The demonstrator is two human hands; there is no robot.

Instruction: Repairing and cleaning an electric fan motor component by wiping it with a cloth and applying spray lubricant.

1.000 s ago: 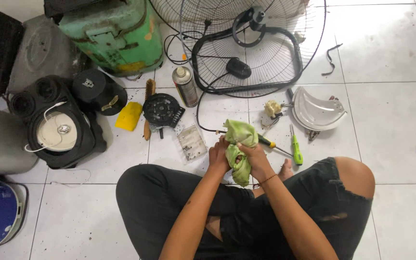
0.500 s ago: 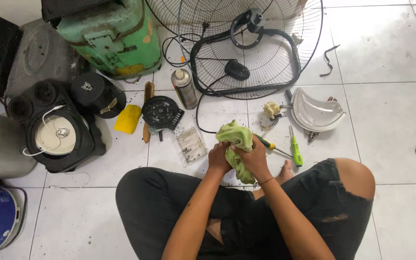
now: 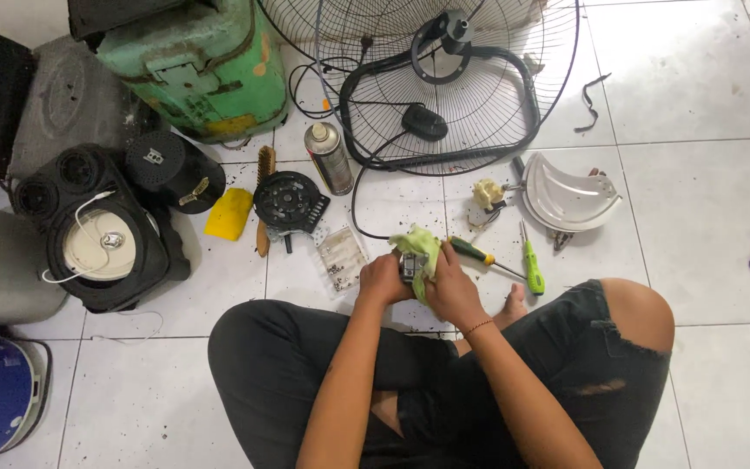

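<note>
I sit cross-legged on a white tiled floor. My left hand [image 3: 382, 280] grips a small dark metal part [image 3: 410, 267] from its left side. My right hand [image 3: 451, 288] presses a light green cloth [image 3: 418, 246] against that part from the right. Both hands meet just above my knees. A green-and-yellow handled screwdriver [image 3: 472, 252] lies on the floor just beyond my right hand, and a bright green one [image 3: 531, 272] lies further right.
A large wire fan guard with black stand [image 3: 444, 87] lies ahead. Near it are a spray can [image 3: 330, 158], a round black finned part [image 3: 286, 201], a yellow sponge [image 3: 228, 214], a white curved cover [image 3: 566, 193], a green metal box [image 3: 201, 65] and black appliances [image 3: 97, 230] at left.
The cloth has shifted from covering the front of my hands to lying over the top, uncovering the dark part between them. My hands have stayed in about the same place.
</note>
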